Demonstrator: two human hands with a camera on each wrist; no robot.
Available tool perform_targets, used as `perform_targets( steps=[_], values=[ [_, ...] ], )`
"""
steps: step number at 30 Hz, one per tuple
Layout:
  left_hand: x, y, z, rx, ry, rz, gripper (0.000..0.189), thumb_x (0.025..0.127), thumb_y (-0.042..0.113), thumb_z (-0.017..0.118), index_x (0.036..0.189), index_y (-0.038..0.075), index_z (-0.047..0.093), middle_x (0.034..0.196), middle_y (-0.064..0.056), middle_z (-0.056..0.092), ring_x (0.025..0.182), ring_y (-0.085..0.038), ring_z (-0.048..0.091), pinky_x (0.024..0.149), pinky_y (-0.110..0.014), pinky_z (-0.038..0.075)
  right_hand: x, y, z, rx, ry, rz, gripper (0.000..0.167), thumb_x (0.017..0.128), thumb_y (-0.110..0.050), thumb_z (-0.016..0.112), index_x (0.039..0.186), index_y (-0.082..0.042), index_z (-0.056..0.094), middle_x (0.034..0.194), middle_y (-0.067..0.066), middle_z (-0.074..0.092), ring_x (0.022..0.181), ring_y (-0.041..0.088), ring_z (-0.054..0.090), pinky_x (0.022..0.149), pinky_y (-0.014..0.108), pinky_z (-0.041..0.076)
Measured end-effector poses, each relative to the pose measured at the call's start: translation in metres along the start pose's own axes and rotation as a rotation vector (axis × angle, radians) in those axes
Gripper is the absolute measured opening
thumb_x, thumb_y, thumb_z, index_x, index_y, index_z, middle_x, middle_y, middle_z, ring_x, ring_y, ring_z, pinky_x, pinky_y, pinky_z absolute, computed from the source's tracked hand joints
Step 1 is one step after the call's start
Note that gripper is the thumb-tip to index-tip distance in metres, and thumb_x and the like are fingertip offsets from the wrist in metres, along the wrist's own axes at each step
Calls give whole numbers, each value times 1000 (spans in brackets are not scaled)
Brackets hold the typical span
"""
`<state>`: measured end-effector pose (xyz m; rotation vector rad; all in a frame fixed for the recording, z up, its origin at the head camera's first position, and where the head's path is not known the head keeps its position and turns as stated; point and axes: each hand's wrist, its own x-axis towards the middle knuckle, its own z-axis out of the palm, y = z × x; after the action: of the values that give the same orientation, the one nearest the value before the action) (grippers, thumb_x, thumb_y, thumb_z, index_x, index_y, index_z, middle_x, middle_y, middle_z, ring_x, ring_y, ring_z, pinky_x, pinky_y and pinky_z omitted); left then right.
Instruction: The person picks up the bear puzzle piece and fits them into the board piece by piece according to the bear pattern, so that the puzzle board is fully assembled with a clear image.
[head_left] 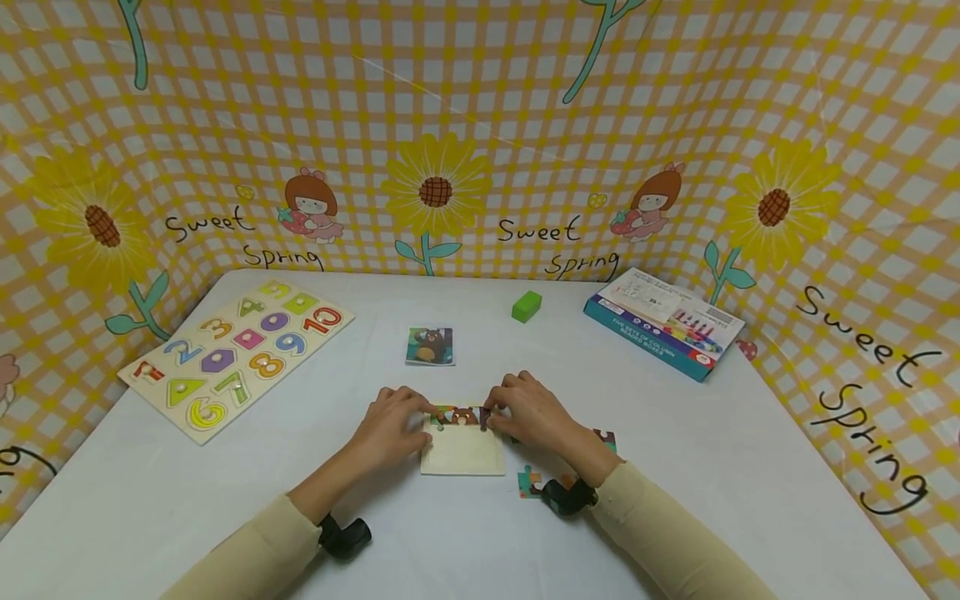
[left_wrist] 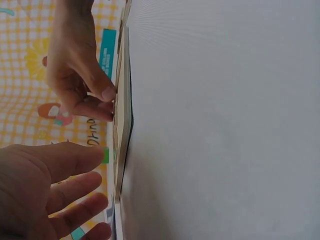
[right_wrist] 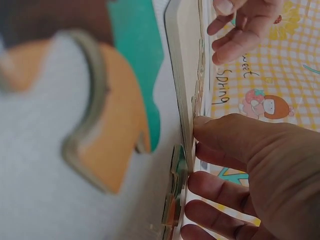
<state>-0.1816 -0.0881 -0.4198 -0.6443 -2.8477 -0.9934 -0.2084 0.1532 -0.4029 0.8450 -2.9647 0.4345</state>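
Note:
A pale wooden puzzle board (head_left: 462,454) lies in front of me in the head view. A row of bear-picture pieces (head_left: 464,417) fills its far edge. My left hand (head_left: 393,427) is at the far left corner, its fingers loosely spread in the left wrist view (left_wrist: 65,192). My right hand (head_left: 536,417) is at the far right corner, where thumb and index finger pinch a dark puzzle piece (head_left: 484,415) on the board. Loose puzzle pieces (head_left: 527,482) lie right of the board, partly hidden by my right arm; one shows large in the right wrist view (right_wrist: 112,125).
Beyond the board lies a small bear picture card (head_left: 430,346). A green block (head_left: 527,306) stands farther back. On the left is a number-and-shape board (head_left: 240,358); at the back right, a boxed set (head_left: 663,321). A checked cloth (head_left: 480,108) walls the table's back and sides.

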Motion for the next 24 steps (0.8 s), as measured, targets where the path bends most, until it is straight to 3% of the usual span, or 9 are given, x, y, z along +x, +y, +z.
perform_targets(
  steps=[12,24],
  values=[
    [-9,-5,-1,-29,-8,43,31,74,9,80,103,8,70,109,-4,60,102,-28,45,82,-45,33,1,1,1,-4,-1,17,14,83,-21,75,96,-15,75,86,-3,58,81,17,45,71,32,40],
    [-10,-8,2,-25,-23,44,35,75,10,79,108,5,69,113,-4,58,104,-28,44,82,-46,32,-3,3,-3,-3,-15,5,19,85,-23,73,101,-15,74,91,-2,61,84,18,46,73,34,40]
  ],
)
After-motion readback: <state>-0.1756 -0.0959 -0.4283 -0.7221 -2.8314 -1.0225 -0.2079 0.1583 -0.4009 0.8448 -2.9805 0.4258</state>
